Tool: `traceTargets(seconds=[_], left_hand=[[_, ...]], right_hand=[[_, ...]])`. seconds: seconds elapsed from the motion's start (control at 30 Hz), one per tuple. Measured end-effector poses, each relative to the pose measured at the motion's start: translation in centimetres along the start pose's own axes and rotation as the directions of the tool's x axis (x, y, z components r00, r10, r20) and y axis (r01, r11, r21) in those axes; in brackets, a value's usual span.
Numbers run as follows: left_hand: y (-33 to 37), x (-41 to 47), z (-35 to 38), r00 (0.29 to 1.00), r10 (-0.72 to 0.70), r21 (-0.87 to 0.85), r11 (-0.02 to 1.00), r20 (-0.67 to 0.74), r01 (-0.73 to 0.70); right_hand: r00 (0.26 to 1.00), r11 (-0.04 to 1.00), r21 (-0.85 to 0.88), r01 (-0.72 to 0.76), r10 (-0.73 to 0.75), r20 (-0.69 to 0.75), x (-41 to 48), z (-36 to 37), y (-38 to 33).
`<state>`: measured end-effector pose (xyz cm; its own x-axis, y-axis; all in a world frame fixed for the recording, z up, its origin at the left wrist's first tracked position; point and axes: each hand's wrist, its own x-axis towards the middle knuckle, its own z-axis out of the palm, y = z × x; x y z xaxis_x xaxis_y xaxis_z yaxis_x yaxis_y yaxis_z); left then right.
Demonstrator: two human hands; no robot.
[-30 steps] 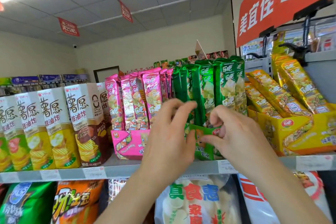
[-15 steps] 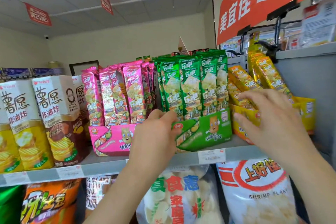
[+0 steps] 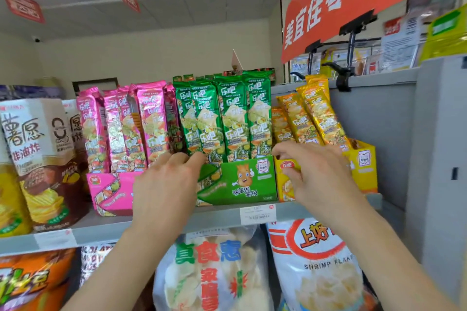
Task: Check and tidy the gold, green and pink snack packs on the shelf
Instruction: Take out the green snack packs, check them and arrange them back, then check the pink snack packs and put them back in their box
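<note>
your left grip [image 3: 166,184] stays spread, fingertips touching the green packs [image 3: 227,118] at the left corner of their green box [image 3: 242,179]. your right grip [image 3: 326,179] has dropped from over the gold packs [image 3: 316,118] to the front of the gold box [image 3: 364,166], fingers curled; whether it pinches, i cannot tell. the pink packs [image 3: 126,129] stand upright beside them on the shelf [image 3: 101,231].

Gold tray [image 3: 364,166] front behind right hand [image 3: 321,179], price label [image 3: 257,214] illegible

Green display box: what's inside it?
Green snack packs stand upright in the green display box, more behind. Its front wall hides their bottoms; the left hand covers its left corner.
</note>
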<state>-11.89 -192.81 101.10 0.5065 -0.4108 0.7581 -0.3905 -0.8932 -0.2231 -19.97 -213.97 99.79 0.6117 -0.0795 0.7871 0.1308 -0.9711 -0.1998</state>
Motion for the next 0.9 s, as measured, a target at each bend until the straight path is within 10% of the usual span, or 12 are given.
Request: traceTargets(seconds=[0.37,0.67,0.9], left_hand=[[-0.7,-0.8,0.3,0.987,-0.04,-0.22,0.975,-0.155,0.005],[-5.8,-4.6,0.5,0.909,-0.337,-0.395,0.891,-0.246,0.223],[-10.3,-4.1,2.0,0.987,-0.141,-0.239,0.964,-0.08,0.119]], right_hand=[[0.983,0.984,0.053,0.17,-0.166,-0.073,0.1,1.1,2.9],[0.88,0.966,0.048,0.254,-0.211,-0.426,-1.1,2.7,-1.2],[0.957,0.938,0.213,0.275,-0.246,-0.151,0.5,3.3,-10.8]])
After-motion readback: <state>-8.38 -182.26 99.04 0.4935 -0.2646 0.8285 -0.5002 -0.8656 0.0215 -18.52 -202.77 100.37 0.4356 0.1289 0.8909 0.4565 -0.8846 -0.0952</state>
